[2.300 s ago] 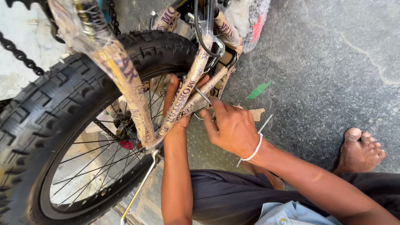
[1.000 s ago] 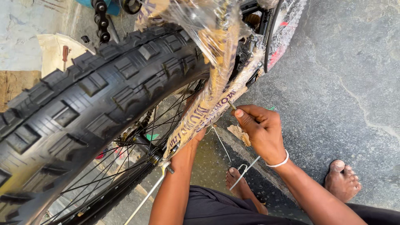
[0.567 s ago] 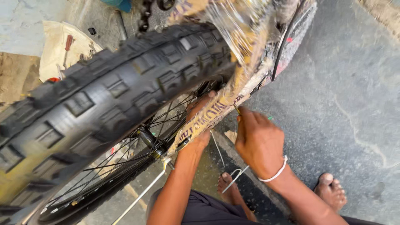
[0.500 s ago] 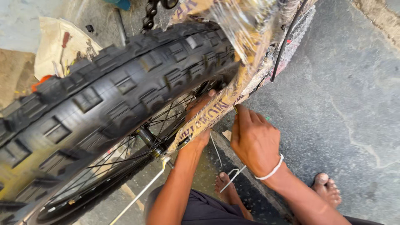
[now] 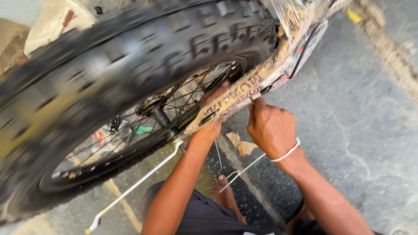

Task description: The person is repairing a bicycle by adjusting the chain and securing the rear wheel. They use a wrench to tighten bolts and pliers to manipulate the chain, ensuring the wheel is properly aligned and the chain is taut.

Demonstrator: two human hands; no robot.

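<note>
A bicycle stands over me with a wide knobby black tyre [image 5: 130, 48] filling the upper left, blurred. Its frame stay [image 5: 248, 82], wrapped in yellowish printed film, runs from the hub [image 5: 159, 115] up to the right. My left hand [image 5: 208, 126] reaches under the stay and grips it near the spokes. My right hand [image 5: 270, 126], with a white band at the wrist, is closed around a small thin tool whose tip touches the stay from below. Thin silver stay rods [image 5: 135, 185] hang from the axle area.
Grey concrete ground [image 5: 361, 117] spreads to the right. A crumpled scrap of paper [image 5: 241, 146] lies below the frame, and my bare foot [image 5: 224, 193] rests beside it. A cloth or bag [image 5: 56, 17] sits at the upper left behind the tyre.
The view has swung closer and lower, so the tyre fills more of the frame and is blurred. Both hands stay at the same spot on the stay, the right hand shifting slightly.
</note>
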